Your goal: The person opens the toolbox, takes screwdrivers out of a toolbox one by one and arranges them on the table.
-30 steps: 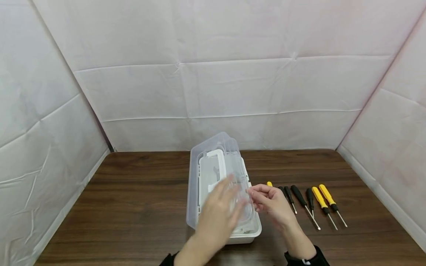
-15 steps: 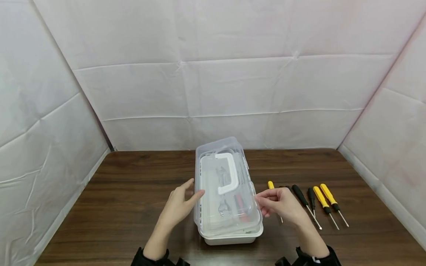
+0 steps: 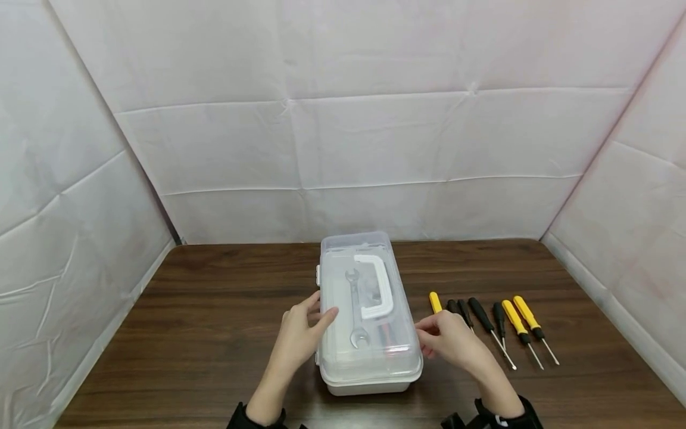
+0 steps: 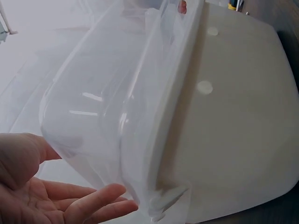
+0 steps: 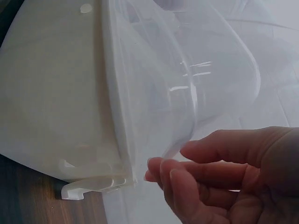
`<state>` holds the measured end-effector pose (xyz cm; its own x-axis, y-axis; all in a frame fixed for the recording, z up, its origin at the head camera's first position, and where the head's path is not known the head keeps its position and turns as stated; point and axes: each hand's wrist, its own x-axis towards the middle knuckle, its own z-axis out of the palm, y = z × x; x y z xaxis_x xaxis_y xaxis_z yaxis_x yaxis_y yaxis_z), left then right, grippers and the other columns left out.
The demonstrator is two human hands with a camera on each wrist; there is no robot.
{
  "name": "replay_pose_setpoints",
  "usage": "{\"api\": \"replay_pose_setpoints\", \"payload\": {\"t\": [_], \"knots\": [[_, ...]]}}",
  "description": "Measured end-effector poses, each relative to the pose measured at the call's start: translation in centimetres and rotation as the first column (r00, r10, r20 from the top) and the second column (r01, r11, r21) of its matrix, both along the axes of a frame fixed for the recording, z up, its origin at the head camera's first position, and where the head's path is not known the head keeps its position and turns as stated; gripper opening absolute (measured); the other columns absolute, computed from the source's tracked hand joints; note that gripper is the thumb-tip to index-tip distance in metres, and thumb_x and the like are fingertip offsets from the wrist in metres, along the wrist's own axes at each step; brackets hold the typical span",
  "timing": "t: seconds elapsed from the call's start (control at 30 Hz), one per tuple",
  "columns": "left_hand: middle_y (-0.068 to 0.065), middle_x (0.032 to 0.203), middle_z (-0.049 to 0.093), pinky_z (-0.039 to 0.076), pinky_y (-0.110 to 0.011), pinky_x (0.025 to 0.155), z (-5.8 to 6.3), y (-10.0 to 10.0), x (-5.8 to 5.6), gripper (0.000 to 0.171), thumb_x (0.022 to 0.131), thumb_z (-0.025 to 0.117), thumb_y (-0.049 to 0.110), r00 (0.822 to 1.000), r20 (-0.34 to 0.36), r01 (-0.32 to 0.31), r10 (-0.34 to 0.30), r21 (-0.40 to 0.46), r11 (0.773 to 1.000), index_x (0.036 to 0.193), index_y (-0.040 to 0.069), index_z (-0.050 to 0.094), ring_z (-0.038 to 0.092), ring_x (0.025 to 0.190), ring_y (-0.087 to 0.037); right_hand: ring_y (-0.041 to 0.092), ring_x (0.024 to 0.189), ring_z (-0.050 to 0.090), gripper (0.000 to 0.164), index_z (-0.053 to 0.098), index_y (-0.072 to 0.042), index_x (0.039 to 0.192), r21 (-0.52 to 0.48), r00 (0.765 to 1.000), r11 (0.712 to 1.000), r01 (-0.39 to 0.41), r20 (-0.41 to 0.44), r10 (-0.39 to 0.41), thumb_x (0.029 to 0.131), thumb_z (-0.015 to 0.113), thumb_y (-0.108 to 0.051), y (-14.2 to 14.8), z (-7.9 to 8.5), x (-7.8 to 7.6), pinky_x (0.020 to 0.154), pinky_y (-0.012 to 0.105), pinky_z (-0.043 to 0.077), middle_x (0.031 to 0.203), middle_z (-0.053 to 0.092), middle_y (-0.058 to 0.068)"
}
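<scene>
A toolbox with a clear lid [image 3: 348, 357] and a white base [image 3: 370, 389] stands lengthwise on the table. Its lid sits down over the base, with the white carrying handle [image 3: 383, 289] lying flat on top. Through the lid show a wrench [image 3: 356, 310] and something red, blurred by the plastic. My left hand [image 3: 299, 328] is at the lid's left side, fingers extended along it and thumb near the top edge. Beside the right side is my right hand [image 3: 450, 339], its fingers loosely bent with nothing between them. A latch [image 5: 88, 186] sticks out below the rim in the right wrist view.
Several screwdrivers lie right of the toolbox, among them a yellow one [image 3: 527, 311] and a black one [image 3: 480, 314]. The dark wooden table [image 3: 230, 322] is bounded by white cloth walls [image 3: 343, 137] at the back and sides.
The lid has come down squarely onto the base, and the toolbox has turned slightly straighter. My left hand has gone from above the lid to its left side; the right has shifted slightly right.
</scene>
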<state>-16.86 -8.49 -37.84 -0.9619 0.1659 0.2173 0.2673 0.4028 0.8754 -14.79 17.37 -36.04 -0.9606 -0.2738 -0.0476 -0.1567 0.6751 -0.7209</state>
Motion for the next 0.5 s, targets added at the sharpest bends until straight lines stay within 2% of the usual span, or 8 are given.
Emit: {"api": "replay_pose_setpoints", "payload": {"t": [0.13, 0.33, 0.5], "knots": [[-0.029, 0.108, 0.055, 0.05, -0.035, 0.07, -0.04, 0.42, 0.15, 0.054, 0.087, 0.057, 0.024, 0.999, -0.036, -0.014, 0.013, -0.025, 1.0, 0.122, -0.015, 0.042, 0.06, 0.091, -0.032, 0.013, 0.049, 0.052, 0.015, 0.066, 0.0, 0.083, 0.089, 0.999, 0.996, 0.027, -0.022, -0.025, 0.084, 0.051, -0.001, -0.53, -0.28, 0.09, 0.044, 0.023, 0.041, 0.057, 0.056, 0.001], [-0.029, 0.109, 0.055, 0.049, -0.038, 0.071, -0.19, 0.75, 0.25, 0.053, 0.086, 0.057, 0.023, 0.997, -0.071, -0.038, 0.034, -0.058, 0.998, 0.12, -0.016, 0.044, 0.06, 0.091, -0.033, 0.008, 0.043, 0.039, 0.021, 0.062, -0.008, 0.068, 0.181, 0.998, 0.983, 0.008, -0.057, 0.002, 0.084, 0.05, 0.0, -0.84, -0.58, 0.16, 0.041, 0.021, 0.032, 0.05, 0.049, -0.001], [-0.027, 0.111, 0.055, 0.049, -0.039, 0.073, -0.28, 0.76, 0.26, 0.053, 0.086, 0.058, 0.025, 0.995, -0.082, -0.054, 0.048, -0.07, 0.996, 0.12, -0.015, 0.045, 0.059, 0.092, -0.032, 0.009, 0.045, 0.044, 0.018, 0.064, -0.006, 0.073, 0.169, 0.998, 0.985, -0.02, -0.05, 0.029, 0.084, 0.051, -0.001, -0.56, -0.48, 0.02, 0.041, 0.022, 0.035, 0.053, 0.053, -0.001]]}}
